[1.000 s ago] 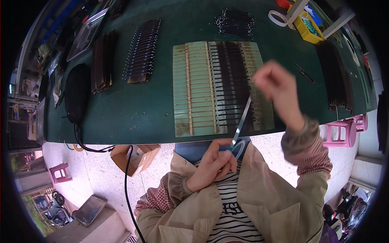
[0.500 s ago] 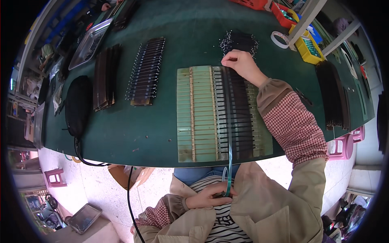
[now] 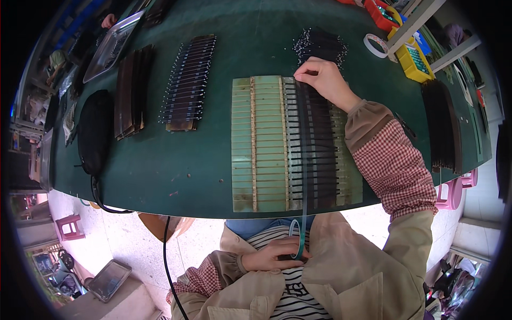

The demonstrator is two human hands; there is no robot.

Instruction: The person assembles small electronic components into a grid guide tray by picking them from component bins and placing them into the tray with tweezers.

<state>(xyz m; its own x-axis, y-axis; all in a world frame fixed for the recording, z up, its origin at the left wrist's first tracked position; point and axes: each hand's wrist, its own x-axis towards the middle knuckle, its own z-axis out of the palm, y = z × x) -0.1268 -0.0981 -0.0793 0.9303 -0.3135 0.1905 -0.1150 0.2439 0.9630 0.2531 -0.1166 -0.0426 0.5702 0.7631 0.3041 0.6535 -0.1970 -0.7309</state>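
My left hand (image 3: 273, 255), low in front of my body, grips a roll of teal tape (image 3: 298, 240). From the roll a thin tape strip (image 3: 305, 176) runs up over a green slotted board (image 3: 268, 144). At the board's far edge my right hand (image 3: 322, 80) pinches the strip's end between thumb and fingers. Dark strips (image 3: 323, 160) with black leads lie side by side across the right part of the board, beneath the tape. Just beyond my right hand sits a heap of dark pieces with silvery tips (image 3: 320, 45).
To the left lie a row of wire-ended parts on a dark card (image 3: 188, 80), stacked brown strips (image 3: 133, 93), a black pouch (image 3: 96, 130) with a cable and a metal tray (image 3: 113, 48). On the right are a white tape ring (image 3: 376, 46), a yellow bin (image 3: 415, 63) and dark bundled strips (image 3: 442, 125).
My right hand has come down onto the board's far edge with the tape end, and the strip lies closer to the board. My left hand stays low with the roll.
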